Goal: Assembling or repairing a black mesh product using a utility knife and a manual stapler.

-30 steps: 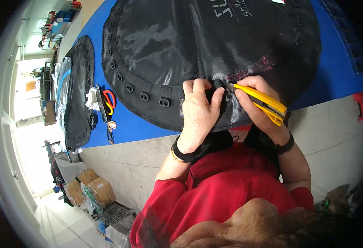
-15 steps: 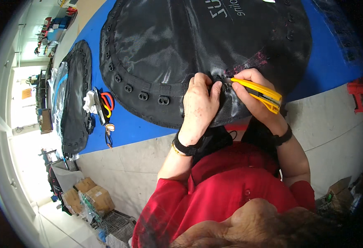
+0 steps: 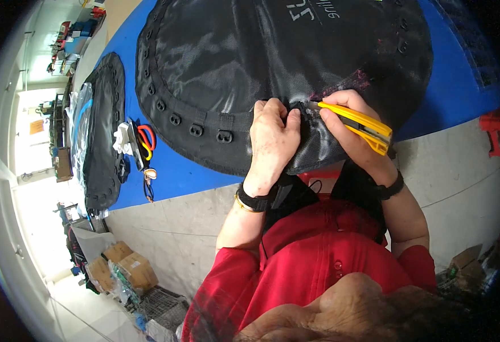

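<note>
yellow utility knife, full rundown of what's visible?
The yellow utility knife has a slim yellow body with a dark strip along it and looks plastic. The right hand grips it, slanting up-left, its tip on the rim of the black fabric disc beside the left hand. The blade is too small to see.
</note>
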Action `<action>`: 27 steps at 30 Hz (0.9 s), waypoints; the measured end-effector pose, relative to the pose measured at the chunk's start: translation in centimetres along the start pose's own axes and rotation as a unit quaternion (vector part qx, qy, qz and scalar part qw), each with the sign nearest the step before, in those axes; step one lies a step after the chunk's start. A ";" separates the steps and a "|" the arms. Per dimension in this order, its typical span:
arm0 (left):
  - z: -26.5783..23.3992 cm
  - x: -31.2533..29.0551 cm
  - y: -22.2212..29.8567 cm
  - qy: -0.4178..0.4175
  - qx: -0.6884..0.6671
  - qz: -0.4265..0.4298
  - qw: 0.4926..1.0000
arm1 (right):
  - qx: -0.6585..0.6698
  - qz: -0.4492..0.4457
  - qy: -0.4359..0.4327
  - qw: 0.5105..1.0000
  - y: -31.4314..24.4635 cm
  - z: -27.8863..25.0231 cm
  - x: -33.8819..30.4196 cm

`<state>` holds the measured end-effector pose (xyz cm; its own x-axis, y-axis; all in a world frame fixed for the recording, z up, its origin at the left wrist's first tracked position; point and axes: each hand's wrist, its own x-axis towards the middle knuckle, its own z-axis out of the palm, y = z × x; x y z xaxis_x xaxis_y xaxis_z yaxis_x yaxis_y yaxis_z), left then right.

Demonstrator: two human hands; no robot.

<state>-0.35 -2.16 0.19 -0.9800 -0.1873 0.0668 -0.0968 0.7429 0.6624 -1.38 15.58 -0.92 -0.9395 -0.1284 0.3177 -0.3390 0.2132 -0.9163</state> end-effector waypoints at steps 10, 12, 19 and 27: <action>-0.1 -0.1 -0.3 -0.009 0.009 0.019 1.000 | 0.019 0.019 0.009 1.000 0.3 0.8 0.4; 0.0 0.0 -0.4 -0.009 0.009 0.018 1.000 | 0.013 0.011 0.012 1.000 0.3 0.9 0.5; 0.1 0.0 -0.8 -0.003 0.001 0.030 1.000 | 0.000 0.011 0.007 1.000 0.4 1.2 0.6; 0.1 -0.1 -0.7 0.005 -0.008 0.038 0.999 | 0.001 0.021 -0.001 1.000 0.3 1.1 0.4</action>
<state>-0.19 -2.59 -0.41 -0.9828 -0.1363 0.1249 -0.0185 0.7448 0.6670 -1.81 14.57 -1.34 -0.9527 -0.1218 0.2784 -0.2993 0.2166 -0.9293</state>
